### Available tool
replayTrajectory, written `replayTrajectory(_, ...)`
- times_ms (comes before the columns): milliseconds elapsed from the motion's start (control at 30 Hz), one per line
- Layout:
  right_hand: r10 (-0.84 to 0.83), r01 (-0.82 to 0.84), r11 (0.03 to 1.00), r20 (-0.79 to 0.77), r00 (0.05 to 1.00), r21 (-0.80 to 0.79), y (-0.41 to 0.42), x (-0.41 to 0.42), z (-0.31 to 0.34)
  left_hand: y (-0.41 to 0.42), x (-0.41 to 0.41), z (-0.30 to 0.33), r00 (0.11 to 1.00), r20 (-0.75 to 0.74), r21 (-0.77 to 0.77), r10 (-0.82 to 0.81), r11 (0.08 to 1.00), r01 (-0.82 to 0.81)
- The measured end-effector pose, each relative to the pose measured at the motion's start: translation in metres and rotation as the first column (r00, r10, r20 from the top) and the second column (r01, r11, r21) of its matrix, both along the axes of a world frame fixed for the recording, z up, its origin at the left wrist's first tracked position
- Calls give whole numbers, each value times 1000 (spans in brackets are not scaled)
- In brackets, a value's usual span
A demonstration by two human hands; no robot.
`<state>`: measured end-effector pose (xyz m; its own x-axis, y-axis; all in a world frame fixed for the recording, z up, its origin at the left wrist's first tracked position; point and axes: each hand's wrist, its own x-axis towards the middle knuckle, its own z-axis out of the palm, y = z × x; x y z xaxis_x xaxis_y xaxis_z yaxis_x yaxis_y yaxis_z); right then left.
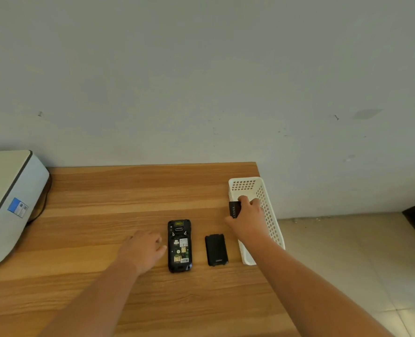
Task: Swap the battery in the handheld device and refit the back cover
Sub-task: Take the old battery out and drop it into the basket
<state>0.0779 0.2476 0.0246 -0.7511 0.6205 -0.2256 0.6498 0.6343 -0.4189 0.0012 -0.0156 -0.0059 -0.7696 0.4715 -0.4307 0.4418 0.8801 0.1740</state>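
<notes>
A pale grey wall (201, 69) fills the upper half of the view, above a wood-grain table (104, 195) that spreads across the lower half. At nine o'clock, a large white machine (4, 203) with a blue label sits on the table's left end. At three o'clock, a white perforated basket (272, 222) stands along the table's right edge. The right hand (249, 216) reaches over the basket's near wall, fingers closed around a small black battery (234, 209), held above the table. The left hand (144, 248) rests palm down at centre, fingers loosely spread and holding nothing, just beside the handheld device (179, 246). The device lies face down at about six o'clock, its battery bay uncovered and showing labels. The black back cover (216, 250) lies flat between device and basket.
</notes>
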Motion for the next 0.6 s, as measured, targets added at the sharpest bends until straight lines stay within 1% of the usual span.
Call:
replayTrajectory(133, -23, 23, 1000, 63, 998, 2, 25, 9, -6, 6, 2, 0, 1000, -11, 15, 0, 1000, 0)
replayTrajectory(333, -20, 20, 1000, 149, 989, 1, 45, 13, -24, 1, 2, -6, 1000, -21, -9, 11, 1000, -11)
replayTrajectory(600, 70, -66, 998, 299, 952, -24, 53, 12, -53, -6, 7, -17, 999, -6, -76, 34, 997, -35)
